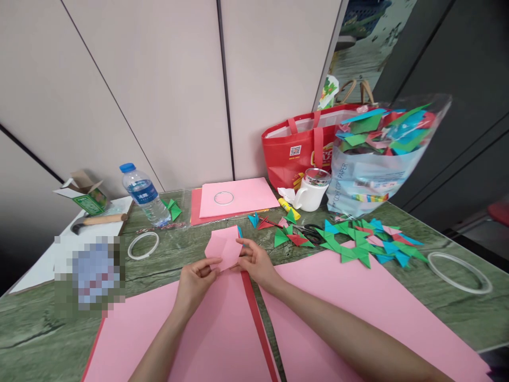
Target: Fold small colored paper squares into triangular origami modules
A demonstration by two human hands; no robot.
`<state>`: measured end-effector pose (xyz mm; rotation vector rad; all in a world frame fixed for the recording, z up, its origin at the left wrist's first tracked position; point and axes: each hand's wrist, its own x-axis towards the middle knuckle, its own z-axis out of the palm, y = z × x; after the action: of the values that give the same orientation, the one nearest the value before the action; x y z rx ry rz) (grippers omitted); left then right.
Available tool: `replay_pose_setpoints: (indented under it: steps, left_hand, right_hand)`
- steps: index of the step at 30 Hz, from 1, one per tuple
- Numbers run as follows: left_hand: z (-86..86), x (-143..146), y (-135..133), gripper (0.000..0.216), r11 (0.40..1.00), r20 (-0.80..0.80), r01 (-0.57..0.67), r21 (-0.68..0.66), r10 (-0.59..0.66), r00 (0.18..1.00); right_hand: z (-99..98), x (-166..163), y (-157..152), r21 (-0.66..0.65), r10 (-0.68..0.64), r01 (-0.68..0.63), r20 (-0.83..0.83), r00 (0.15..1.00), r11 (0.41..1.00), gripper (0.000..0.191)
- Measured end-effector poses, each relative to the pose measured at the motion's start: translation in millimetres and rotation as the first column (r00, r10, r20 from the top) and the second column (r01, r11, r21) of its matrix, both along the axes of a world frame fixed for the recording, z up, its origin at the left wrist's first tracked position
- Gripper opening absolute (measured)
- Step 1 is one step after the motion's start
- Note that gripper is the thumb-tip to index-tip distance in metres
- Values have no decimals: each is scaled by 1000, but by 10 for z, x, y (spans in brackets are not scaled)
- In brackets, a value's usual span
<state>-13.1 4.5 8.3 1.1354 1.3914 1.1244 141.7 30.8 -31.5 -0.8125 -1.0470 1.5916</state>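
On the green wood-grain tabletop (167,265), just above the near stack of large pink paper sheets (207,339), both hands hold a small folded piece of pink paper (223,247). The left hand (195,282) has its grip pressed together on the lower left edge of that folded piece, thumb on top and fingers curled beneath. The right hand (256,260) pinches the piece's right edge between thumb and fingertips, so the paper stands slightly lifted and tilted between the two hands. A sliver of blue paper (240,232) shows just behind the folded piece's upper right corner.

To the right of the folded piece lies another large pink sheet (358,302), and beyond it a scatter of folded green, blue, red and pink paper triangles (358,244). A pair of black scissors (312,232) lies among them. Farther right of the piece rests a clear plastic ring (459,272); a smaller white ring (143,245) lies to its left. Behind the piece sit a pink sheet carrying a thin wire ring (223,198), a white mug with a clear lid (312,191), a red tote bag (298,148) and a clear plastic bag stuffed with coloured paper folds (377,154). Left of the piece stand a clear water bottle with a blue cap (143,193), a wooden-handled hammer (99,220) and an open small green carton (85,193).
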Motion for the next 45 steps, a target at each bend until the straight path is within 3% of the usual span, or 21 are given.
replay_pose_setpoints:
  steps: [9, 14, 19, 22, 27, 31, 35, 45]
  left_hand:
    - [-47, -41, 5, 22, 993, -162, 89, 77, -76, 984]
    - [-45, -56, 23, 23, 971, -33, -36, 235, 45, 998]
    - [-13, -7, -4, 26, 955, 24, -107, 275, 104, 994]
    - [-12, 30, -32, 28, 969, -15, -70, 237, 76, 997]
    - [-66, 44, -44, 27, 985, -151, 45, 164, -20, 988]
    - [-91, 28, -28, 27, 989, -57, -41, 140, 49, 997]
    - [-91, 14, -13, 30, 990, 45, -109, 89, 105, 993]
    - [-128, 0, -3, 38, 991, 81, -90, 96, 82, 993]
  right_hand:
    - [13, 12, -16, 230, -186, 130, 242, 952, 964, 25]
    - [49, 46, -43, 359, -163, 1, 419, 893, 933, 22]
    - [36, 34, -43, 266, -103, 17, 312, 944, 964, 23]
    - [32, 29, -38, 225, -111, 52, 259, 959, 973, 22]
    - [76, 41, -45, 275, -101, 24, 267, 958, 961, 19]
    - [81, 44, -49, 322, -93, -26, 350, 932, 946, 27]
    - [47, 32, -61, 324, -41, -66, 314, 949, 944, 40]
    - [43, 37, -102, 312, -26, -95, 363, 931, 945, 22]
